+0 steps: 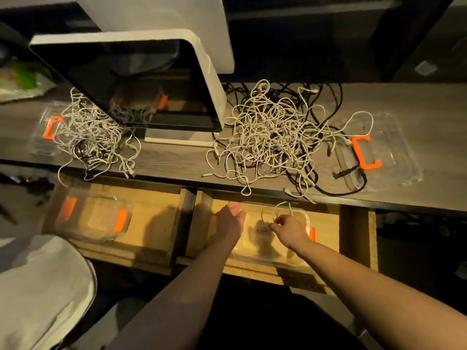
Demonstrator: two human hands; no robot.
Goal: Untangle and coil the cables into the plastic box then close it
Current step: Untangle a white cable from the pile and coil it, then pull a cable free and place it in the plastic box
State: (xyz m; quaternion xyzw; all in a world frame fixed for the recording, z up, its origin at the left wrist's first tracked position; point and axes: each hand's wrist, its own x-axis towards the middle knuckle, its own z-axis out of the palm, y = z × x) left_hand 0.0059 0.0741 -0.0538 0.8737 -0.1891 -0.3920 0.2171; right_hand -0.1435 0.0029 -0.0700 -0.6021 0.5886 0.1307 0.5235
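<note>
Hands [257,223] apparently pinch white cable [283,208] looping upward over box [302,215].

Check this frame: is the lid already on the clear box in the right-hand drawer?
No, the clear box in the drawer is open, and its orange-handled lid lies on the desk beside the cable pile.

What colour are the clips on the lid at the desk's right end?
Orange, on the clear lid; seen in the head view.

Right hand [290,228] pinches a white cable [281,207] over the clear box [304,215]; left hand [231,218] grips its rim.
</note>
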